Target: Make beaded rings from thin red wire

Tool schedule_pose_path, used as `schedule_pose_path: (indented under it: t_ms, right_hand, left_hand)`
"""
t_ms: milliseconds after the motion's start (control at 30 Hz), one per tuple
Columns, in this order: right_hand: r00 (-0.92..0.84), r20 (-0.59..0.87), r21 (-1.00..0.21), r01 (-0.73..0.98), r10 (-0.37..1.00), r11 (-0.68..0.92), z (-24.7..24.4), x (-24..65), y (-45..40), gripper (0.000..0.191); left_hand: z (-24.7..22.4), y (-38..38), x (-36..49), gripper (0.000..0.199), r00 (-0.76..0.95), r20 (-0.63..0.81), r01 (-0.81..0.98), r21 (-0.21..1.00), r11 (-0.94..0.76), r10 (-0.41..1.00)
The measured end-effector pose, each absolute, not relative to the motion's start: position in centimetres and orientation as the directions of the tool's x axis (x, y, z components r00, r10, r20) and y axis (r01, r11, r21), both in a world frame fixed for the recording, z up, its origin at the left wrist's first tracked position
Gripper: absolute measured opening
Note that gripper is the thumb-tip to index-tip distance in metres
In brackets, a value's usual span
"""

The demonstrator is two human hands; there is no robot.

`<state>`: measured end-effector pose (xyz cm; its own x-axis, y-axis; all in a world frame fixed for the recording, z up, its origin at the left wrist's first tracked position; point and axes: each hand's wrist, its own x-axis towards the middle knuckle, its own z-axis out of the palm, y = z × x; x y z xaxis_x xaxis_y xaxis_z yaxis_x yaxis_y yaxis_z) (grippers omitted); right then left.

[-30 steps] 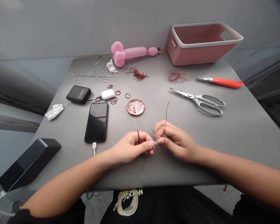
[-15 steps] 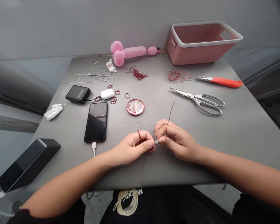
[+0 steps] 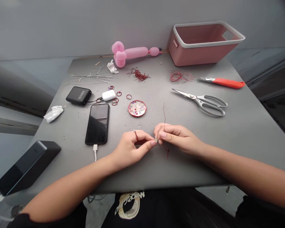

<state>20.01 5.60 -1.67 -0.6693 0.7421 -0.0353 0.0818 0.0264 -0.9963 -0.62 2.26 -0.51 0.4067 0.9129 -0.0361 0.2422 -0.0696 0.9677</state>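
Near the table's front edge, my left hand (image 3: 137,145) pinches a small pale bead (image 3: 156,140) between thumb and index finger. A dark red ring of cord is on one of its fingers. My right hand (image 3: 174,136) is closed beside it, fingertips at the bead and on a thin dark red cord (image 3: 164,117). One end of the cord stands up above the right fingers; another part hangs below them with a small tangle. Beyond the hands lies a round red-rimmed dish of beads (image 3: 137,108), with several cord rings (image 3: 129,97) behind it.
Scissors (image 3: 199,102) and an orange cutter (image 3: 228,83) lie at the right. Behind are a pink basket (image 3: 197,55), a pink balloon (image 3: 136,53) and red cord piles (image 3: 180,76). A phone (image 3: 97,124), power bank (image 3: 78,95) and black box (image 3: 28,167) sit left.
The bead has turned and moved slightly left and up between my fingers. The cord that hung below my left hand no longer shows there; a strand now hangs below my right hand.
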Motion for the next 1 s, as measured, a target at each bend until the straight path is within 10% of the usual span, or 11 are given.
schedule_pose_path:
  t_ms: [200, 333, 433, 667, 833, 1000]
  right_hand:
    - [-0.652, -0.156, -0.982, 0.181, 0.742, -0.048, -1.5, 19.8, 5.7, 0.040]
    - [-0.473, 0.232, -0.894, 0.241, 0.850, 0.378, -1.7, 19.7, 5.3, 0.016]
    - [-0.444, 0.576, -0.614, 0.319, 0.687, 0.722, -1.9, 19.8, 5.2, 0.018]
    - [-0.517, 0.716, -0.276, 0.408, 0.469, 0.870, -2.6, 20.0, 5.0, 0.029]
    - [-0.509, 0.619, -0.439, 0.407, 0.598, 0.801, -2.0, 19.6, 4.1, 0.017]
    - [-0.622, 0.029, -0.911, 0.306, 0.782, 0.278, -0.5, 19.7, 4.2, 0.017]
  left_hand:
    - [-0.8, 2.0, -0.6, 0.015, 0.444, 0.143, 0.309, 0.902, -0.301, 0.885]
    - [-0.7, 2.1, -0.6, 0.017, 0.341, 0.154, 0.352, 0.894, -0.278, 0.927]
    - [-0.5, 2.1, -0.6, 0.017, 0.333, 0.180, 0.368, 0.879, -0.303, 0.926]
    - [-0.9, 2.1, -0.6, 0.015, 0.358, 0.250, 0.404, 0.827, -0.391, 0.900]
    - [-0.9, 2.1, -0.8, 0.012, 0.416, 0.332, 0.405, 0.766, -0.499, 0.847]
    - [-0.5, 2.5, -1.2, 0.013, 0.483, 0.400, 0.409, 0.684, -0.604, 0.779]
